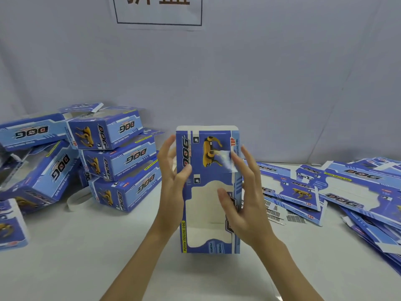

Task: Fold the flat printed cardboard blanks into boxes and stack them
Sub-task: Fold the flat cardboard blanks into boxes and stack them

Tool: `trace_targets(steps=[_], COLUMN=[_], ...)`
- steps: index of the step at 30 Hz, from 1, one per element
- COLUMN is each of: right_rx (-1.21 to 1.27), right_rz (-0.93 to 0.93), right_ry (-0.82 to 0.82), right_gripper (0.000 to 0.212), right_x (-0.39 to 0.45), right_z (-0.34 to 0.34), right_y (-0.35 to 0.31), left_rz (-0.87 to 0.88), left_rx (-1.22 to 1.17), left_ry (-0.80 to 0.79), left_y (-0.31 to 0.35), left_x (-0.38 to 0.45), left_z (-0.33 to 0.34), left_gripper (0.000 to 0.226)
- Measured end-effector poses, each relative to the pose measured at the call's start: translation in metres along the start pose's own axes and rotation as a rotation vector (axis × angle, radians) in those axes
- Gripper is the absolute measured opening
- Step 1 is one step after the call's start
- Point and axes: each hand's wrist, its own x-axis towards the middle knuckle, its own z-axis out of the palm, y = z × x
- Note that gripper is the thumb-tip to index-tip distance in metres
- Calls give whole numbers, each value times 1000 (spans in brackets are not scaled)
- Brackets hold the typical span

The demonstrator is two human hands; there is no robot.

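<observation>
A blue printed box (208,161) with a yellow dog picture and a clear window stands upright on the white table, its bottom edge resting on the surface. My left hand (173,181) is against its left side, thumb lying on the front face, fingers straight and spread. My right hand (240,192) is against its right side, thumb on the window, fingers straight. Folded boxes (121,153) are stacked at the left. Flat blanks (347,192) lie spread at the right.
More folded boxes (36,166) lie tumbled at the far left, one (10,224) at the left edge. A pale wall with a framed sign (158,9) stands behind the white table (86,257).
</observation>
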Motion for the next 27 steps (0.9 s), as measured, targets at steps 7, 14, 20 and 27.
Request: trace_targets(steps=[7, 14, 20, 27], right_rx=[25, -90, 54, 359], right_rz=[6, 151, 303, 476], right_ry=[33, 168, 79, 7], right_gripper=[48, 58, 69, 97], right_x=[-7, -9, -15, -9], right_z=[-3, 9, 15, 10], right_y=[6, 13, 2, 1], left_rz=[-166, -61, 209, 148], left_rx=[25, 205, 483, 530], left_ry=[57, 57, -55, 61], left_y=[-5, -8, -16, -15], left_x=[-1, 3, -8, -2], left_z=[1, -3, 5, 5], left_gripper=[43, 35, 72, 67])
